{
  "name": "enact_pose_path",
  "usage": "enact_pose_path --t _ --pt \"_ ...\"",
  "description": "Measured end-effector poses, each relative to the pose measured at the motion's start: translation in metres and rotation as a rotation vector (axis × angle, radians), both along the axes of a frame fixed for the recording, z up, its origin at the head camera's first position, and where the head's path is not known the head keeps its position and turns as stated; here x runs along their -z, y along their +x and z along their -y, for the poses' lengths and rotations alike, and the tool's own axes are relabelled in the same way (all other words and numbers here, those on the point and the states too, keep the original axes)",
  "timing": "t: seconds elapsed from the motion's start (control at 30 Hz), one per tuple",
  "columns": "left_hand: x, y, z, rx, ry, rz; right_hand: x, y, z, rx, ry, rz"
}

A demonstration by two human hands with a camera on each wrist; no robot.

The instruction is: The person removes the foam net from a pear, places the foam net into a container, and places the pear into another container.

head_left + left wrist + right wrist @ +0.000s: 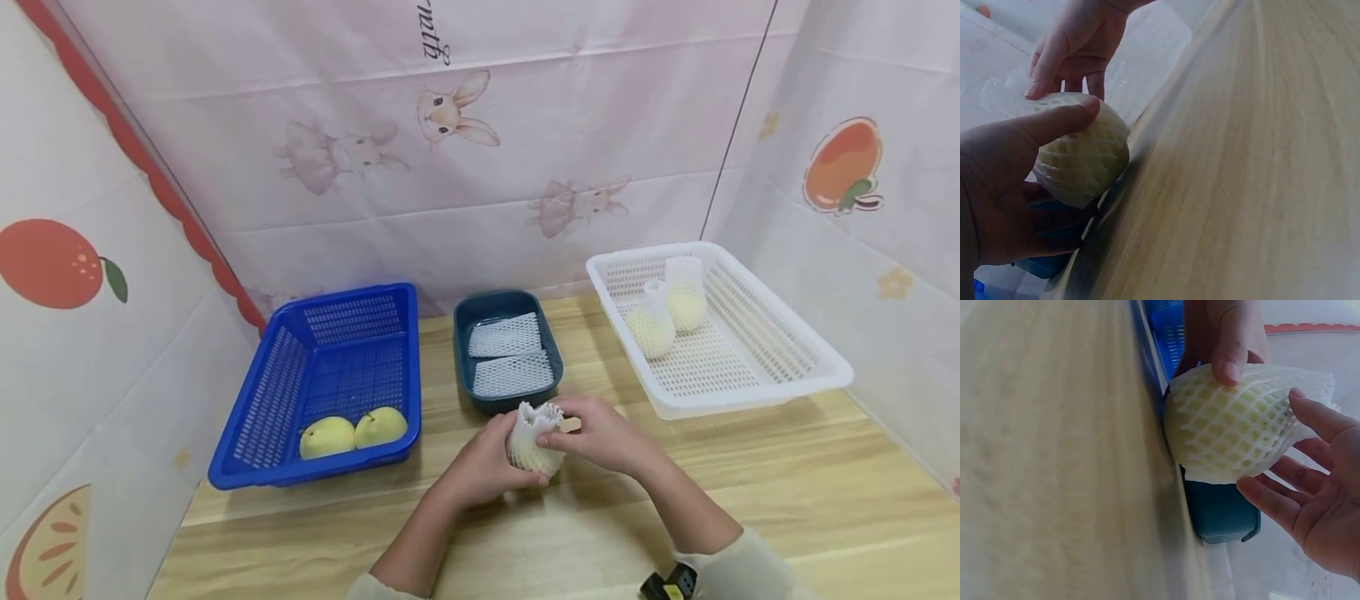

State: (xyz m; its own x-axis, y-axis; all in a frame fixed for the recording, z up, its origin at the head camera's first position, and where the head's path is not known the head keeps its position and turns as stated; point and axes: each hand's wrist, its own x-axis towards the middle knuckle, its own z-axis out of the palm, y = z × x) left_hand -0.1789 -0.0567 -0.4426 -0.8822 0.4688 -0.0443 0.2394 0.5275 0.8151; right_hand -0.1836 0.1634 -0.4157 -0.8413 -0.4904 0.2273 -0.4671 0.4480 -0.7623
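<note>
A pale yellow pear (1210, 425) stands near the table's front middle inside a white foam net sleeve (527, 429), whose frilled open end points up. My left hand (483, 467) grips the pear through the net, thumb on one side and fingers on the other. At the sleeve's upper part my right hand (603, 435) pinches the foam between thumb and fingers. Just beyond the hands, a dark teal tray (557, 367) holds two flat foam net sleeves (506, 336). Most of the pear's skin is covered by the mesh.
To the left, a blue basket (408, 350) contains two bare pears (327, 437). A white basket (750, 402) at the right holds two net-wrapped pears (651, 329). Printed cloth walls (487, 250) enclose the wooden table (570, 542) at the back and sides.
</note>
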Motion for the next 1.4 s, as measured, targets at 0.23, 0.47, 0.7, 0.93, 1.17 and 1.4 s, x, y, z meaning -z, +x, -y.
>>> enact_pose_path --t 0.23,0.47,0.7,0.93,1.17,1.4 --pt "-0.003 -0.004 0.007 0.035 -0.010 0.030 0.002 0.000 0.002 0.019 -0.028 0.047" --pt "-0.014 -0.007 0.015 0.070 0.055 0.088 0.002 0.000 0.002 0.038 -0.037 0.087" --pt "-0.023 -0.008 0.017 0.031 0.077 0.009 0.000 0.001 0.004 0.064 -0.063 0.060" --pt "-0.022 -0.006 0.011 0.020 0.105 -0.046 0.002 0.001 0.005 0.093 -0.090 0.020" --pt "-0.023 -0.004 0.007 -0.022 0.140 -0.105 -0.001 0.002 0.006 0.117 -0.099 0.010" --pt "-0.023 -0.003 0.006 -0.090 0.144 -0.140 -0.001 0.001 0.007 0.104 -0.100 0.020"
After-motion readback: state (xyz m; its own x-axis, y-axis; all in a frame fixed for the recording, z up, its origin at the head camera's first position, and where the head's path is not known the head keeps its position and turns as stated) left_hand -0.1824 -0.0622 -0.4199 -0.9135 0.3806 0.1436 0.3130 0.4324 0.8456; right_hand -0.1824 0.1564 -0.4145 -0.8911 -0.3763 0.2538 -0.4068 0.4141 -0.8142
